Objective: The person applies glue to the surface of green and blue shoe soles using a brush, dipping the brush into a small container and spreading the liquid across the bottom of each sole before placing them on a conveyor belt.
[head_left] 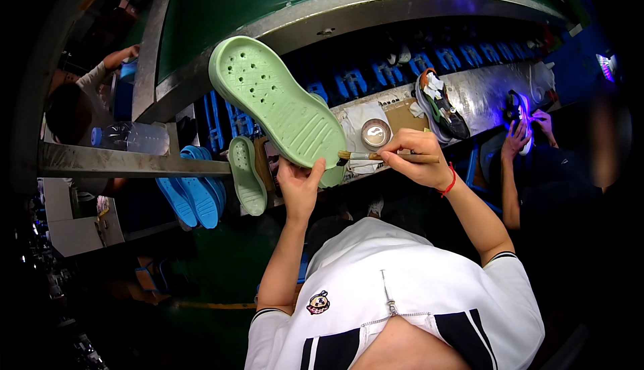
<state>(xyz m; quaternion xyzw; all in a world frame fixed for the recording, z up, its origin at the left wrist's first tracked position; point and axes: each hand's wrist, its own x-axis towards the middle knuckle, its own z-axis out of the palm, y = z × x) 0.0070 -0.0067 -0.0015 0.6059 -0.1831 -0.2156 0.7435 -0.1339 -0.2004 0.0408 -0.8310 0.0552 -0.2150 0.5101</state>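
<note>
Pale green, a shoe sole (275, 101) is held up over the bench's (488, 97) near edge, its lower end clamped between the left hand's (298, 185) thumb and fingers. The right hand (417, 156) pinches a brush (363, 156), bristles at the sole's rim; near that edge sit a round container (363, 135) and, rightward, a multicoloured shoe (439, 107).

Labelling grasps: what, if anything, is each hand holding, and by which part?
Left hand: pale green, shoe-shaped moulded sole, by the edge at its lower end. Right hand: slim, brown, wooden-looking brush, by its handle.
</note>
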